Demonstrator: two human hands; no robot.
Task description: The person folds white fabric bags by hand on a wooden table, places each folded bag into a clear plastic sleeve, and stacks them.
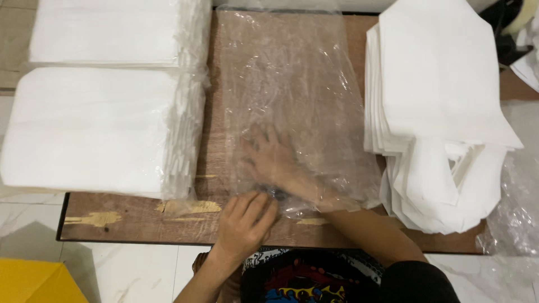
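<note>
Clear plastic bag (292,95): flat on wooden bench (140,221), mouth toward the near edge, closed end toward the far edge.

Right hand (272,160): inside the bag, seen through the film. Fingers spread, palm down, pressed against the lower layer near the mouth. Forearm entering through the opening from the lower right.

Left hand (244,221): outside the bag at the near edge. Fingers curled, pinching the rim of the bag mouth just beside the right wrist.

Surroundings:
- Wrapped white packs (101,129): two bundles in clear film, left of the bag, one behind the other, nearer one overhanging the bench's left edge.
- Loose white stack (438,84): folded white fabric or paper pieces, right of the bag, fanned at the near end, left edge touching or just overlapping the bag's right side; exact contact not determinable.
- Crumpled clear film (514,219): far right, beside the loose stack.
- Yellow box corner (33,280): on the floor, lower left, well apart from the hands.
- Bench surface: worn patches along the near edge, pale against brown.
</note>
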